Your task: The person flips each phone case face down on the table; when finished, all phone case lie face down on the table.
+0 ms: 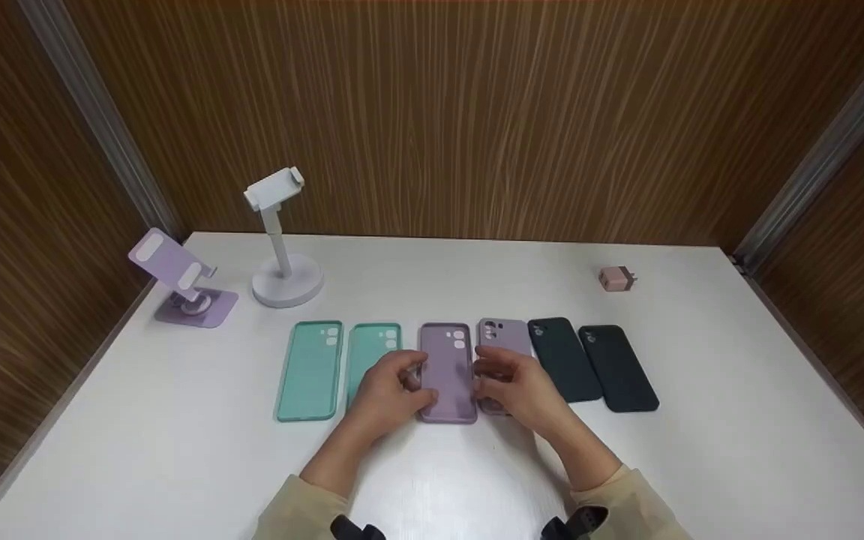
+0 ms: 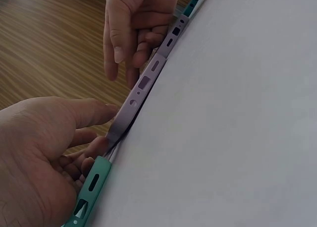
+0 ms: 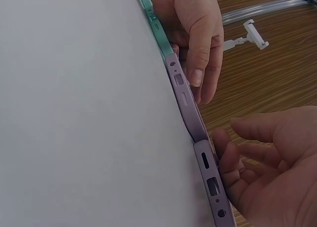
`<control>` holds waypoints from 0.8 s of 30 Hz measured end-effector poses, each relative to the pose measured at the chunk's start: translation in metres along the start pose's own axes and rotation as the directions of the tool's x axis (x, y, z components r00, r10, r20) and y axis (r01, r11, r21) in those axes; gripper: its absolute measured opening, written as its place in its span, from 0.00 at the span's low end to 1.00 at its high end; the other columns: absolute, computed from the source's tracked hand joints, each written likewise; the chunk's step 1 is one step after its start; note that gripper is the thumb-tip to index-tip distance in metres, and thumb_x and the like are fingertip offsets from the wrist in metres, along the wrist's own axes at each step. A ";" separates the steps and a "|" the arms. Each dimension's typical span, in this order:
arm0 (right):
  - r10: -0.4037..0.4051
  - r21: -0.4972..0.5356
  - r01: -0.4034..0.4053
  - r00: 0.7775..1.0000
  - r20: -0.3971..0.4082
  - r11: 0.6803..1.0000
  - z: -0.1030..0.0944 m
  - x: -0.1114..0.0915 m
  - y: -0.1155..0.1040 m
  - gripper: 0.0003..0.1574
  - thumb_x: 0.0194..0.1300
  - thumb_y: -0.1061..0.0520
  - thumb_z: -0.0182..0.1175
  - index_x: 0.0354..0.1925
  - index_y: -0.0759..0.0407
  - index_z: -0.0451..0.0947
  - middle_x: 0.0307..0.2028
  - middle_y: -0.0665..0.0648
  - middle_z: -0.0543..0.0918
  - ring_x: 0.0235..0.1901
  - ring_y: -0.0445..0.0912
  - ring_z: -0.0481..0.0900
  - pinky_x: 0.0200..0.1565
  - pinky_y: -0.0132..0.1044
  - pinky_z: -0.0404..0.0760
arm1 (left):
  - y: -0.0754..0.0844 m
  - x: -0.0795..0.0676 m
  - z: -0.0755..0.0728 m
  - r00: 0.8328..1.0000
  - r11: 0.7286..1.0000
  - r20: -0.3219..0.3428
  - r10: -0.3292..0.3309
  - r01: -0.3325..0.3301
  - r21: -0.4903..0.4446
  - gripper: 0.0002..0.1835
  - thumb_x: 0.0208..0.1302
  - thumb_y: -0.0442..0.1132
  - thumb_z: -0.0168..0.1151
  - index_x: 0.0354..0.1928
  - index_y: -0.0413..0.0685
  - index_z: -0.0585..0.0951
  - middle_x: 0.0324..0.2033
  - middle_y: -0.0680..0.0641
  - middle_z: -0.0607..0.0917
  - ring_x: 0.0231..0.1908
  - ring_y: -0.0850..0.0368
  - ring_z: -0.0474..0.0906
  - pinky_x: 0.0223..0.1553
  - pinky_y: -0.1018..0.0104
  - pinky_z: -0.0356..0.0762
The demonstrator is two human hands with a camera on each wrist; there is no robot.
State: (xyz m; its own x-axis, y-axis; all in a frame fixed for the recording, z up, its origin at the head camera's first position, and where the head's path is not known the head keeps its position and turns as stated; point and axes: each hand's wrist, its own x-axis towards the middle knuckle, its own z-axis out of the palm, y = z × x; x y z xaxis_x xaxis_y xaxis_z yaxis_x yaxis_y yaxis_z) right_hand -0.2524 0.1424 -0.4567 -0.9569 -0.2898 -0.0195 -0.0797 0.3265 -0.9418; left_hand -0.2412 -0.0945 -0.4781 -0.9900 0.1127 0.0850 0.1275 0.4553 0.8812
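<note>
A purple phone case (image 1: 448, 375), hollow side up, lies between my two hands. My left hand (image 1: 391, 394) pinches its left edge, thumb over the rim and fingers at the side, as the left wrist view shows. My right hand (image 1: 518, 386) hovers at its right edge, loosely bent, thumb raised off the case in the right wrist view. Beneath that hand lies a second purple phone case (image 1: 507, 335), back side up and partly covered. Close to my left hand is a teal phone case (image 1: 370, 345), partly hidden by it.
Another teal case (image 1: 310, 375) lies farther left. To the right are two dark green cases, one inner (image 1: 567, 367) and one outer (image 1: 622, 371). A white phone stand (image 1: 287, 281) and a purple stand (image 1: 196, 296) occupy the back left. A pink charger plug (image 1: 616, 279) sits back right.
</note>
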 end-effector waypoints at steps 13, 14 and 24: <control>-0.008 -0.017 0.008 1.000 0.021 1.000 0.001 -0.001 0.000 0.34 0.72 0.66 0.63 0.74 0.67 0.71 0.61 0.67 0.83 0.55 0.55 0.83 0.52 0.46 0.86 | 0.000 -0.002 0.000 1.000 1.000 0.009 -0.004 0.004 -0.012 0.30 0.59 0.32 0.77 0.65 0.41 0.81 0.42 0.47 0.82 0.40 0.56 0.78 0.41 0.63 0.79; -0.011 -0.006 0.011 1.000 0.023 1.000 0.001 -0.001 0.000 0.34 0.72 0.66 0.63 0.74 0.67 0.71 0.61 0.67 0.83 0.55 0.55 0.83 0.51 0.46 0.87 | 0.000 -0.002 0.000 1.000 1.000 0.010 -0.005 0.005 -0.009 0.30 0.59 0.32 0.77 0.65 0.42 0.81 0.43 0.47 0.82 0.40 0.56 0.78 0.41 0.63 0.79; -0.012 0.073 0.011 1.000 0.014 0.997 -0.001 0.001 -0.001 0.35 0.72 0.63 0.66 0.74 0.65 0.72 0.61 0.66 0.84 0.51 0.52 0.86 0.48 0.45 0.87 | 0.000 -0.001 0.000 1.000 1.000 0.005 0.009 -0.009 0.006 0.31 0.58 0.33 0.78 0.65 0.41 0.82 0.45 0.45 0.81 0.40 0.55 0.77 0.42 0.61 0.78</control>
State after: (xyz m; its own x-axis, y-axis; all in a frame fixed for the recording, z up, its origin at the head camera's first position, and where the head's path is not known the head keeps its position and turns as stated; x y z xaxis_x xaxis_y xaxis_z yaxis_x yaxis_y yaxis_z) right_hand -0.2530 0.1426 -0.4559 -0.9518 -0.3066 -0.0133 -0.0694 0.2572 -0.9639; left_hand -0.2399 -0.0949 -0.4778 -0.9884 0.1217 0.0905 0.1370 0.4596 0.8775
